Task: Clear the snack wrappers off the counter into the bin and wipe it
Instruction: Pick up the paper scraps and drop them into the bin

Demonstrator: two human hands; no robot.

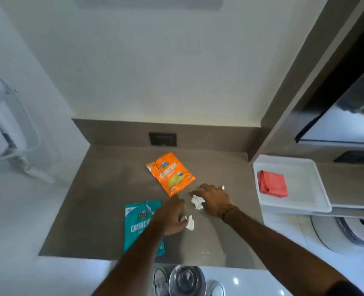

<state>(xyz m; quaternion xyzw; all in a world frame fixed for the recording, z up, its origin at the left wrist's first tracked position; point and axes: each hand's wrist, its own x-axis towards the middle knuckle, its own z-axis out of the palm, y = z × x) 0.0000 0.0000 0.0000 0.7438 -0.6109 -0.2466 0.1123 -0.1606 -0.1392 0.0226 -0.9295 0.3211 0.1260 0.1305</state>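
An orange snack wrapper (170, 173) lies flat on the brown counter (95, 201) near the back. A teal snack wrapper (135, 225) lies nearer the front, partly under my left forearm. My left hand (170, 216) rests on the counter, its fingers touching a crumpled white tissue (190, 222). My right hand (214, 199) is spread over a second crumpled white tissue (197, 202), fingertips on it. A round steel bin (187, 280) stands on the floor below the counter's front edge.
A white tray (305, 182) to the right holds a folded red cloth (273, 184). A dark switch plate (162, 139) sits in the backsplash. A wall-mounted white appliance (8, 124) hangs at left. Small white crumbs (205, 252) lie near the counter's front edge.
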